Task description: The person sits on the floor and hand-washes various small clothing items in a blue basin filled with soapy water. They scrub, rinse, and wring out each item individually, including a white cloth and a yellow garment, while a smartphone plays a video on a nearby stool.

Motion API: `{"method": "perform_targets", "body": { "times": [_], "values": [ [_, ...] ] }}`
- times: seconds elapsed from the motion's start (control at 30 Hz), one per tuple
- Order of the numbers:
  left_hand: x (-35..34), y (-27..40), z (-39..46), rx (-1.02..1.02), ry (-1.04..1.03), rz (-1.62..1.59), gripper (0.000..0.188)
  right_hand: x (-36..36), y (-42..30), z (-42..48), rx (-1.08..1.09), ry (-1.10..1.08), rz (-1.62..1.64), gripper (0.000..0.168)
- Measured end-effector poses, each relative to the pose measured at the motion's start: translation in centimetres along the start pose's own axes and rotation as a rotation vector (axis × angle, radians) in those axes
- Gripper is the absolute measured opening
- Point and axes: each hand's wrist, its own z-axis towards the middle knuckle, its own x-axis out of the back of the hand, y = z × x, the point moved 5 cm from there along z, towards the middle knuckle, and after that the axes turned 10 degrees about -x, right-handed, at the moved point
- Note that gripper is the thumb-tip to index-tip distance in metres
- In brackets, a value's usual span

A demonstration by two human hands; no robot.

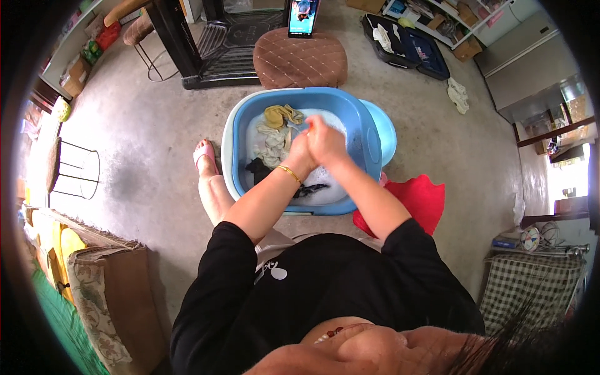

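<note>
A blue plastic tub [365, 117] of soapy water stands on the floor before me. My left hand [301, 152], a gold bangle at its wrist, presses against my right hand [326, 139] above the suds. Both hands are curled together and slightly blurred; whether cloth is pinched between them I cannot tell. Just left of them, cream-white cloth [271, 143] lies wet in the tub. A mustard-yellow garment [277, 116] sits near the far wall. Black cloth [257, 170] rests at the near left, and another black piece [313, 189] floats below my wrists.
A light blue basin [387, 133] adjoins the tub's right side. Red cloth [417, 201] lies by my right arm. Beyond the tub, a phone [303, 18] stands on a brown quilted stool [300, 61]. An open suitcase [391, 49] lies at the far right.
</note>
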Motion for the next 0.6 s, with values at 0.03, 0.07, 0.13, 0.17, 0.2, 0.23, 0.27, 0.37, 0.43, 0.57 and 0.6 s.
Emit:
{"method": "perform_targets", "body": {
  "times": [0.03,0.07,0.13,0.17,0.2,0.23,0.27,0.37,0.43,0.57,0.6],
  "values": [
    [1.3,-0.4,1.2,-0.055,-0.087,0.312,0.019,-0.6,3.2,2.4,-0.172,0.008,0.041,0.022],
    [2.2,-0.8,2.0,0.037,-0.124,0.349,0.018,0.0,4.2,3.2,-0.15,0.084,-0.033,0.021],
    [1.0,-0.1,0.3,0.001,-0.032,0.418,0.02,0.1,3.3,2.4,-0.193,0.027,-0.023,0.02],
    [1.9,0.0,1.7,-0.032,-0.155,0.343,0.022,-0.1,1.8,1.1,-0.091,0.019,0.007,0.019],
    [4.2,0.3,3.8,-0.074,-0.275,0.262,0.025,-0.1,-0.5,-0.9,0.019,0.005,0.037,0.018],
    [5.5,1.0,5.1,-0.109,-0.394,0.18,0.03,0.9,-3.1,-2.8,0.061,-0.067,0.067,0.016],
    [5.6,1.2,5.1,0.132,-0.383,-0.029,0.033,0.8,-3.7,-4.3,0.179,0.05,0.147,0.016],
    [3.9,0.7,3.5,0.033,-0.239,0.124,0.024,0.2,-1.3,-2.6,0.087,0.005,0.08,0.019],
    [3.2,-0.4,3.3,-0.089,-0.216,0.313,0.017,0.2,0.9,1.5,-0.166,-0.073,-0.062,0.022],
    [3.9,-0.6,3.4,0.063,-0.246,0.285,0.018,0.3,2.3,1.5,-0.094,0.025,0.032,0.021],
    [4.9,-0.3,4.1,-0.001,-0.272,0.225,0.021,-0.1,0.7,-0.3,0.006,0.016,0.061,0.02]
  ]
}}
